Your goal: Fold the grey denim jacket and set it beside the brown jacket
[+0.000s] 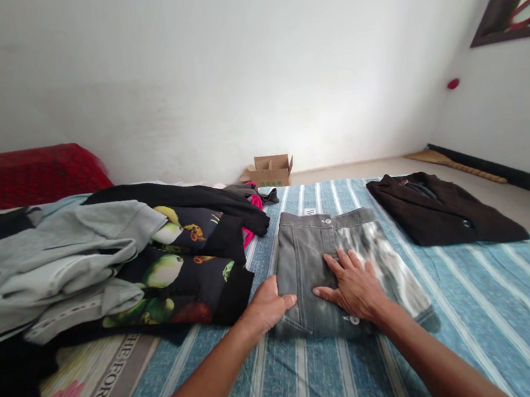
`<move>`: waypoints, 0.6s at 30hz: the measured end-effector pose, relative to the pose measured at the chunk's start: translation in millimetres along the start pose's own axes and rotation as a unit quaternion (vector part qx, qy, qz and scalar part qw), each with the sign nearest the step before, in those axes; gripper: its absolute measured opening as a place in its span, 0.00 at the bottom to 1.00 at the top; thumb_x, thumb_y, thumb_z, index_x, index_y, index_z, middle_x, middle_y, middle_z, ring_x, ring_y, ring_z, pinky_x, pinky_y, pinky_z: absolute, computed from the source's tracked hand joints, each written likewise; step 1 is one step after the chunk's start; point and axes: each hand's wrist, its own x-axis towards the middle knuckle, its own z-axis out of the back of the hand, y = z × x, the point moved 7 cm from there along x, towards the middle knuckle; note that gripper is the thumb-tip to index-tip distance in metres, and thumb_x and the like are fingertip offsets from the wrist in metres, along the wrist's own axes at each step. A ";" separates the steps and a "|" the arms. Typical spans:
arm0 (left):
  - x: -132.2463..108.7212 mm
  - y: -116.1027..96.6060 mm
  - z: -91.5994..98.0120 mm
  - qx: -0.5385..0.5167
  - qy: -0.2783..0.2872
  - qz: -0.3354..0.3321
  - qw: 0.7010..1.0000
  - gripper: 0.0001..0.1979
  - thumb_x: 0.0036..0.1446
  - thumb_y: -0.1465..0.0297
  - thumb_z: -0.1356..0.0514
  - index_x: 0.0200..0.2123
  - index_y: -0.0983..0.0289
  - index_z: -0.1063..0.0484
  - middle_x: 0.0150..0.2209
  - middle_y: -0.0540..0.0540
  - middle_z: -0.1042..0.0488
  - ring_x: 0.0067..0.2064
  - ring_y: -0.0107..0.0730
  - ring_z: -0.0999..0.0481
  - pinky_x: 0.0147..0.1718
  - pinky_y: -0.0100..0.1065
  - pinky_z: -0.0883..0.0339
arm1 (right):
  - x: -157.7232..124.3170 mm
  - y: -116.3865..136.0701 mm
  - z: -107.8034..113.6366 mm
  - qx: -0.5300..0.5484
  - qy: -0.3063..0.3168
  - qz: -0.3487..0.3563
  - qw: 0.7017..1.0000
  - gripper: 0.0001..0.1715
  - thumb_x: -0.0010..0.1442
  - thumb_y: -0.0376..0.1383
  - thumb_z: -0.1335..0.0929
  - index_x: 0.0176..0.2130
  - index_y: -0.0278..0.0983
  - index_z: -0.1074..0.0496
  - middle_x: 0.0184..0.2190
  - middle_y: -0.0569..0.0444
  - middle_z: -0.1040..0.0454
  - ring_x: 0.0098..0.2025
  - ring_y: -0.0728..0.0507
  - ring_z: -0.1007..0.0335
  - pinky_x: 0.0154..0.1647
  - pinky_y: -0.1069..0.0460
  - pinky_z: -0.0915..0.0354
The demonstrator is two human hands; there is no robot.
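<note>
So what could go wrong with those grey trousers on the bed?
The right hand presses the folded grey trousers on a striped bedsheet, so the layers could slide or crease. The black fruit-print garment lies almost against them and could get dragged in.

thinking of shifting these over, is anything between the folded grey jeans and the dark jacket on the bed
Nothing visible stands in the way. The right hand rests on the folded grey jeans, and only the blue striped bedsheet lies between them and the dark jacket.
</note>
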 end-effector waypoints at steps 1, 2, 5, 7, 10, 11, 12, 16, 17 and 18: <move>1.2 0.6 4.6 0.050 -0.022 -0.007 0.998 0.11 0.42 0.69 0.38 0.32 0.63 0.33 0.32 0.53 0.27 0.37 0.41 0.26 0.35 0.34 0.37 | 0.1 0.2 0.3 0.002 -0.002 0.001 1.000 0.53 0.53 0.67 0.42 0.66 0.42 0.51 0.68 0.42 0.57 0.67 0.26 0.67 0.59 0.28 0.60; 2.5 1.5 8.5 0.099 -0.040 -0.013 0.994 0.10 0.42 0.68 0.38 0.30 0.62 0.35 0.29 0.52 0.28 0.36 0.40 0.27 0.33 0.34 0.38 | 0.2 0.4 0.6 0.004 -0.003 0.002 1.000 0.53 0.52 0.67 0.42 0.66 0.42 0.51 0.68 0.42 0.57 0.67 0.26 0.67 0.59 0.28 0.60; 7.0 5.4 12.6 0.163 -0.052 -0.032 0.985 0.10 0.43 0.68 0.38 0.29 0.61 0.37 0.23 0.48 0.33 0.31 0.37 0.28 0.29 0.32 0.40 | 0.7 0.9 1.0 0.011 -0.005 0.004 1.000 0.54 0.52 0.67 0.43 0.66 0.42 0.50 0.67 0.42 0.57 0.67 0.26 0.67 0.59 0.28 0.60; 9.6 9.4 10.3 0.128 -0.037 -0.036 0.990 0.11 0.43 0.68 0.38 0.30 0.62 0.37 0.23 0.48 0.32 0.30 0.35 0.28 0.28 0.31 0.40 | 0.9 1.2 1.4 0.014 -0.007 0.005 1.000 0.54 0.52 0.68 0.43 0.66 0.42 0.50 0.68 0.42 0.57 0.67 0.26 0.67 0.59 0.28 0.61; 11.0 17.7 3.9 0.040 -0.007 -0.010 0.999 0.14 0.43 0.65 0.37 0.33 0.62 0.36 0.24 0.48 0.30 0.28 0.34 0.28 0.26 0.30 0.39 | 0.5 1.6 2.6 0.017 -0.012 0.006 1.000 0.53 0.51 0.68 0.43 0.66 0.43 0.50 0.68 0.43 0.57 0.67 0.27 0.67 0.60 0.28 0.61; 10.4 19.6 2.7 0.020 -0.003 0.000 1.000 0.16 0.42 0.64 0.36 0.34 0.62 0.35 0.24 0.48 0.30 0.28 0.34 0.27 0.26 0.30 0.39 | 0.2 1.7 3.2 0.017 -0.015 0.006 1.000 0.53 0.51 0.68 0.43 0.66 0.43 0.49 0.67 0.43 0.56 0.67 0.27 0.66 0.60 0.28 0.61; 9.0 20.7 2.3 0.006 -0.001 0.006 1.000 0.18 0.41 0.63 0.35 0.36 0.63 0.35 0.24 0.48 0.30 0.28 0.34 0.27 0.26 0.30 0.39 | -0.1 1.9 3.9 0.018 -0.019 0.007 1.000 0.53 0.51 0.68 0.43 0.65 0.43 0.49 0.67 0.43 0.56 0.67 0.27 0.66 0.60 0.29 0.61; -3.4 20.6 3.6 -0.046 0.024 0.021 0.998 0.27 0.41 0.57 0.35 0.43 0.63 0.35 0.25 0.49 0.28 0.29 0.35 0.26 0.26 0.30 0.38 | -0.4 2.2 4.7 0.026 -0.023 0.012 0.999 0.53 0.51 0.68 0.43 0.65 0.42 0.48 0.67 0.42 0.56 0.67 0.26 0.66 0.60 0.29 0.61; -7.4 21.1 4.3 -0.062 0.033 0.028 0.997 0.28 0.42 0.55 0.35 0.44 0.63 0.36 0.26 0.50 0.27 0.29 0.35 0.26 0.26 0.31 0.38 | -0.2 2.1 4.3 0.027 -0.021 0.012 0.999 0.53 0.51 0.68 0.43 0.65 0.42 0.48 0.67 0.42 0.56 0.67 0.26 0.66 0.60 0.29 0.61; -11.0 22.1 4.8 -0.077 0.040 0.037 0.996 0.30 0.42 0.54 0.36 0.46 0.63 0.37 0.27 0.50 0.27 0.29 0.35 0.26 0.26 0.31 0.38 | 0.0 1.9 3.9 0.028 -0.021 0.012 0.999 0.53 0.51 0.68 0.43 0.65 0.42 0.48 0.67 0.42 0.56 0.67 0.26 0.66 0.60 0.29 0.61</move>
